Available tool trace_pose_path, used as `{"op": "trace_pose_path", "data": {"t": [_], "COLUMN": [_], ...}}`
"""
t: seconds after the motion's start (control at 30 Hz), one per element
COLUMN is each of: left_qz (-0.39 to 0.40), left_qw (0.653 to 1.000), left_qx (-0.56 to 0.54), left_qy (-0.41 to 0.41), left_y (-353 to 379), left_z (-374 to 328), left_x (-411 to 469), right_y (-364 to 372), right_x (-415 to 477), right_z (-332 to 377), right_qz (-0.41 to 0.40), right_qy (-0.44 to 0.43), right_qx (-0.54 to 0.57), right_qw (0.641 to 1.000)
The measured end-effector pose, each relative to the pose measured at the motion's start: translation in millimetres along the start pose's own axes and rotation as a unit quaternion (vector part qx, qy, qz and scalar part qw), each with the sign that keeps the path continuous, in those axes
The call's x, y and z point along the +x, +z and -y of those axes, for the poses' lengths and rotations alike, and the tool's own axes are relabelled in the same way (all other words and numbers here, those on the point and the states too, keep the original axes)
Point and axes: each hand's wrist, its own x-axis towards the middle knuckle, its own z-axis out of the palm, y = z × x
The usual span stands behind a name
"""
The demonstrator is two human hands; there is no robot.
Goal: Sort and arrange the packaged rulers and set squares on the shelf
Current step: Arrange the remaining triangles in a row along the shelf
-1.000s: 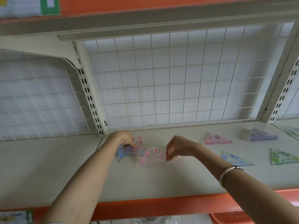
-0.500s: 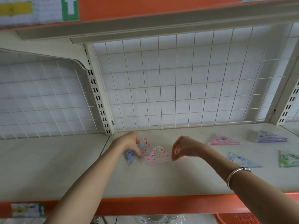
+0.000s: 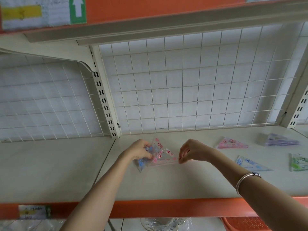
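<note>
On the cream shelf (image 3: 166, 184), a clear set square pack with red print (image 3: 164, 157) lies flat in the middle. My right hand (image 3: 191, 151) pinches its right corner with curled fingers. My left hand (image 3: 140, 150) grips the left edge of that pack together with a blue-printed pack (image 3: 141, 162) that sticks out below my fingers. Another red-printed pack (image 3: 157, 143) lies just behind them. To the right lie a pink pack (image 3: 230, 144), a blue pack (image 3: 250, 163), a purple stack (image 3: 280, 140) and a green pack (image 3: 298, 162).
A white wire grid (image 3: 191, 84) backs the shelf, with slotted uprights (image 3: 105, 104) at left and right. The orange shelf lip (image 3: 166, 208) runs along the front and carries a price label (image 3: 32, 212). An upper shelf hangs overhead.
The view has shifted a little to the left and up, so everything sits further right. My hands stay on the same packs; the red-printed one has barely moved.
</note>
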Motion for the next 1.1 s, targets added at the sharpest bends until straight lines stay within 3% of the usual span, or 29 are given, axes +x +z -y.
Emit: {"op": "trace_pose_path", "data": {"t": [0.33,0.5,0.73,0.87,1.1], "left_qz": [-0.064,-0.074,-0.124,-0.155,-0.141], "left_qw": [0.991,0.987,0.98,0.969,0.961], "left_qx": [-0.051,-0.074,-0.023,-0.047,-0.09], "left_qy": [0.102,0.122,0.156,0.188,0.223], "left_y": [13.2,14.6,21.8,27.4,42.7], "left_z": [0.4,-3.6,-18.8,-39.3,-89.2], "left_x": [-12.9,-13.6,-5.1,-0.9,3.5], "right_y": [2.2,-0.2,-9.2,-17.1,-43.3], "right_x": [-4.9,-8.6,-20.6,-29.1,-48.4], "right_z": [-0.9,-7.3,-16.0,-25.8,-52.8], "right_qz": [-0.028,-0.045,-0.102,-0.151,-0.213], "right_qy": [-0.013,-0.011,0.023,0.043,0.069], "right_qx": [0.034,0.112,0.269,0.298,0.335], "right_qw": [0.999,0.993,0.958,0.942,0.915]}}
